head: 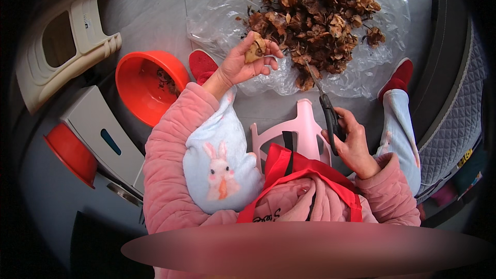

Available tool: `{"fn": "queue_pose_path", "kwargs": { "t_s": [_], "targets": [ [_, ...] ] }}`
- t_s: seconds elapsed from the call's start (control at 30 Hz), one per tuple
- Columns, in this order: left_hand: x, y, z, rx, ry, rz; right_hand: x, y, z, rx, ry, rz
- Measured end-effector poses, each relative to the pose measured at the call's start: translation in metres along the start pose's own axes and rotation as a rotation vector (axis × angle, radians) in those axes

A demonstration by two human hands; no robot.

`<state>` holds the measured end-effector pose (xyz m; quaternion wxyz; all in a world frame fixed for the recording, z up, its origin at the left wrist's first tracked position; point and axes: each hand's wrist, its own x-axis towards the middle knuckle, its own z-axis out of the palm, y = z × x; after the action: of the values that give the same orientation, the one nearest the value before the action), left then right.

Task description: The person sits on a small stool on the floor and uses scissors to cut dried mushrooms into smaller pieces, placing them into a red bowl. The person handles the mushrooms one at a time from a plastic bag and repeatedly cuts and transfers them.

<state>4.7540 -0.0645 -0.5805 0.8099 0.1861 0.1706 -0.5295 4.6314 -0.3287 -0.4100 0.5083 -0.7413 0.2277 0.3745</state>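
My left hand (248, 60) holds a pale brown mushroom piece (255, 48) between thumb and fingers, with the other fingers spread. In my right hand (354, 143) is a pair of scissors (327, 106) with black handles; its metal blades point up towards the pile. Before me a heap of brown, wrinkled mushrooms (321, 15) lies on a clear plastic sheet (232, 19) spread over the floor. To the left of my left forearm stands a red plastic basin (135, 81), with some dark scraps on its inner right side.
A pink plastic stool (304, 124) stands between my legs. At left are a beige plastic stool (79, 23), a white box-like stool (100, 124) and another red basin (71, 155). A grey quilted covering (453, 104) borders the right side. My red shoes touch the sheet's edges.
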Motion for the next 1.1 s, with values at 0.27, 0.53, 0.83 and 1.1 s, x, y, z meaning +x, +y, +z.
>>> {"fn": "queue_pose_path", "kwargs": {
  "t_s": [0.27, 0.53, 0.83, 1.1],
  "targets": [
    [-0.002, -0.004, 0.008, 0.179, 0.005, -0.078, 0.0, 0.007, 0.001, -0.205, 0.078, -0.155],
    [0.01, -0.033, 0.058, 0.334, 0.056, -0.369, 0.007, 0.004, 0.005, -0.081, 0.3, -0.222],
    [0.018, -0.07, 0.105, 0.379, -0.077, -0.424, 0.018, -0.002, 0.014, 0.17, 0.375, -0.181],
    [0.009, -0.078, 0.114, 0.313, -0.062, -0.378, 0.022, -0.007, 0.022, 0.038, 0.461, -0.299]
  ]
}}
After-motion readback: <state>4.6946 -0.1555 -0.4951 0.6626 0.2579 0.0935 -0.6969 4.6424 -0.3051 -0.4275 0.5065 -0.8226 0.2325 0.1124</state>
